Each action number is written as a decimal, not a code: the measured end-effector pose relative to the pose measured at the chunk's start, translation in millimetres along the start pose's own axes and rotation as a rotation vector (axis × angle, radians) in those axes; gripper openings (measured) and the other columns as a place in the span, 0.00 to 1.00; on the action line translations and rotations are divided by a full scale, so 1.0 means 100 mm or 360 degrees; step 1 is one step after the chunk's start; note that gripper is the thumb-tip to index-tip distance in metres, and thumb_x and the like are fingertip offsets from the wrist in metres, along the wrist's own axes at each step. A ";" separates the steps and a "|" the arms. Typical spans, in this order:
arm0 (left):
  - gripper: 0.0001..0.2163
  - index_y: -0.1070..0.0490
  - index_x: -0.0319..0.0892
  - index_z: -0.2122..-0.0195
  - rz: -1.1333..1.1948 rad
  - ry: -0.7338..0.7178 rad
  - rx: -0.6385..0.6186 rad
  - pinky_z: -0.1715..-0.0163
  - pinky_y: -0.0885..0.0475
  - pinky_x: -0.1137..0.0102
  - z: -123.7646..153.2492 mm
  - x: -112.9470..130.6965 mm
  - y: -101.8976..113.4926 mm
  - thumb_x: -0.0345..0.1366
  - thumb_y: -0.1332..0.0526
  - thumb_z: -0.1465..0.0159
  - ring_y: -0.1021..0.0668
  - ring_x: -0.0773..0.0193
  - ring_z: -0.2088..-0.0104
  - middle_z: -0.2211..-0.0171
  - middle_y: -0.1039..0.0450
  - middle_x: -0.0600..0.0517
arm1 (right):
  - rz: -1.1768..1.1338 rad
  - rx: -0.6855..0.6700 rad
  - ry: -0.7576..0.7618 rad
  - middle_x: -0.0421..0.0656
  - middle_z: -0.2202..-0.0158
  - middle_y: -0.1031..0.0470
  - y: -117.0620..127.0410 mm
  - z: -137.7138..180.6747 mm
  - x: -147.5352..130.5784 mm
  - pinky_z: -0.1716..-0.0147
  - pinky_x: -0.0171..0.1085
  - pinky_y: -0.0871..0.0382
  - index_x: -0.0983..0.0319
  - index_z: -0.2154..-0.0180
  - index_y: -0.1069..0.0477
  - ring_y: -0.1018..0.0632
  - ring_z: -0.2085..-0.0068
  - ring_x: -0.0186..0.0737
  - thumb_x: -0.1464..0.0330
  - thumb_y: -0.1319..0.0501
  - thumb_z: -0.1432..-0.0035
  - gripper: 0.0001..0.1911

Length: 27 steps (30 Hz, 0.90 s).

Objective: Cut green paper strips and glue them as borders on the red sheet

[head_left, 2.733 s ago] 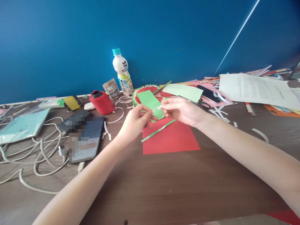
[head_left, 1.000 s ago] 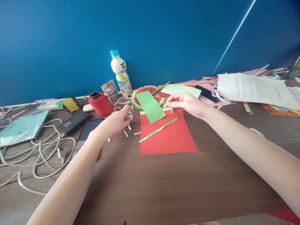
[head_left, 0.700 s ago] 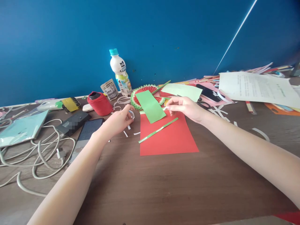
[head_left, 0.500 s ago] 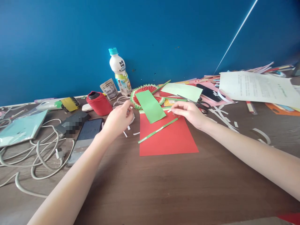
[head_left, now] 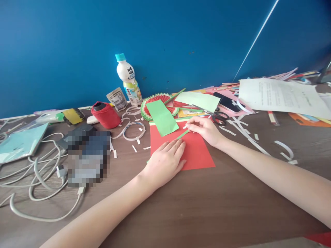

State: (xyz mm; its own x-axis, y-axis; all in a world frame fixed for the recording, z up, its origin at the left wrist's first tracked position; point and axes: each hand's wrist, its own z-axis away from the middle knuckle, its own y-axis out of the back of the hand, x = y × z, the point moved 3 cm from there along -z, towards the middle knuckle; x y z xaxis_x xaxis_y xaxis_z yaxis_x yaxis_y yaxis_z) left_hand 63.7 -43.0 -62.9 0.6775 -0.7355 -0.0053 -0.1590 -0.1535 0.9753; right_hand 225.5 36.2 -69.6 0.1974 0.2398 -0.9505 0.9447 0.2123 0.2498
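Your left hand point(head_left: 167, 160) lies flat, gripping nothing visible, over the green strip point(head_left: 183, 134) on the red sheet point(head_left: 198, 151), centre frame. The strip slants toward the upper right, its far end nearest your right hand point(head_left: 204, 129), which pinches a small white piece point(head_left: 184, 127). Half a second ago, your left hand hung left of the sheet, leaving the strip uncovered.

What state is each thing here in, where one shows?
Red rectangular paper sheet: flat, partly covered.
Green rectangular paper: unfolded, overlapping it.
Left bare hand: palm down over narrow green paper strip.
Right bare hand: pinching small white strip.
White plastic bottle: capped, standing.
Black-handled metal scissors: lying, opening unclear.
Red pleated paper rosette: spread, partly covered.
White cable: looped.
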 end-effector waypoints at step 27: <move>0.19 0.39 0.37 0.44 0.0012 0.0237 -0.0135 0.53 0.36 0.60 0.09 0.00 -0.03 0.35 0.53 0.35 0.32 0.55 0.52 0.39 0.44 0.45 | 0.0642 -0.0067 0.0125 0.42 0.66 0.36 -0.18 0.00 0.02 0.57 0.43 0.40 0.61 0.77 0.33 0.33 0.59 0.40 0.67 0.41 0.47 0.08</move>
State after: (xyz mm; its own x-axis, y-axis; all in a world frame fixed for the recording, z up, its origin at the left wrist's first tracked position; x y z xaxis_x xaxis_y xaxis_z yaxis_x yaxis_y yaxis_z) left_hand 57.4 -48.6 -67.8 0.7764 -0.6296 0.0286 -0.1075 -0.0877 0.9903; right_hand 208.4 33.0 -76.3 0.5274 0.3831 -0.7583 0.7838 0.1249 0.6083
